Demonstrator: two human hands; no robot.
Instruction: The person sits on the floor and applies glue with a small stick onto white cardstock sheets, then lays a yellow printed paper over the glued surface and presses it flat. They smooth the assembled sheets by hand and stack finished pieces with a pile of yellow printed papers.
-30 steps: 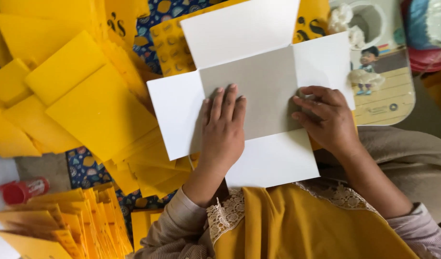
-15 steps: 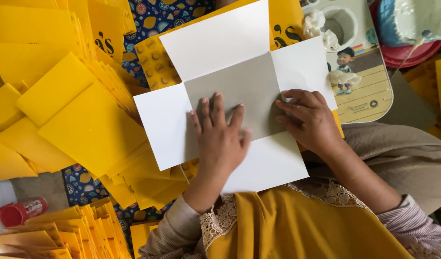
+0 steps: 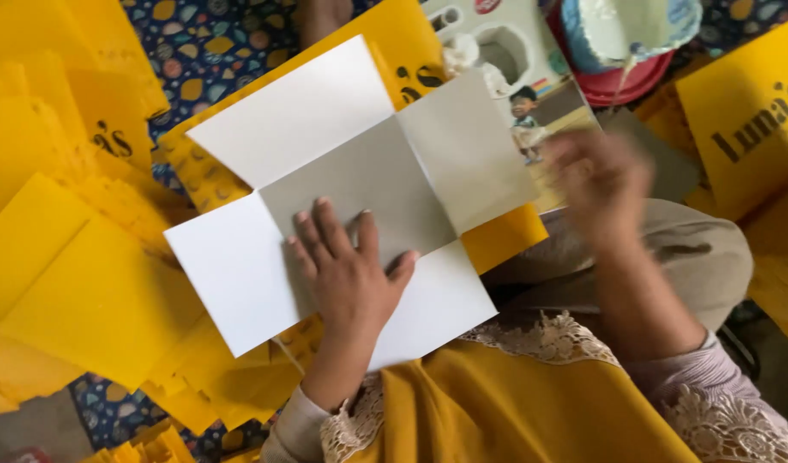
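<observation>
At nine o'clock lie loose yellow card sheets point(image 3: 77, 283), matte, flat and fanned in overlapping stacks over a dark patterned cloth point(image 3: 210, 51). Just right of them sits the cross-shaped card blank point(image 3: 265, 137): a grey square centre with white flaps, creased along straight fold lines. The left hand point(image 3: 351, 279) lies flat on the grey centre toward six o'clock, fingers spread wide, holding nothing, only pressing the sheet down, as it did a second ago. What has changed is at three o'clock: the right flap, then flat and white under the right hand, is now folded in, showing its grey underside over the centre. The right hand point(image 3: 595, 184) has lifted off the card and hangs blurred above the lap; I cannot tell how wide its fingers stand, though it appears to hold nothing. So one fold of the blank seems done, and three flaps still lie open. Beyond, at one o'clock, are a glossy printed cartoon box point(image 3: 518, 51) and a red bowl point(image 3: 625, 81) with a pale lidded tub in it.
</observation>
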